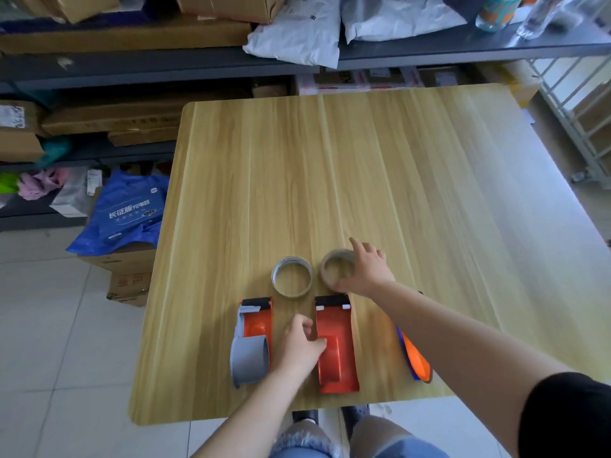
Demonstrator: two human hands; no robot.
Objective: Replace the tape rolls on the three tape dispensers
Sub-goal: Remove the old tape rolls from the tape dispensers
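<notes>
Two red dispensers lie near the front edge of the worktop [396, 160], long axes running front to back, black cutter ends pointing away from the person. The left dispenser [254, 328] carries a grey roll [249, 360] at its near end. The left hand [302, 347] holds the side of the middle dispenser [337, 348], thumb on top. The right hand [365, 271] grips the brown roll [335, 267], hiding its right side. A clear roll [292, 277] lies flat beside it. An orange dispenser [416, 358] is mostly hidden under the right forearm.
</notes>
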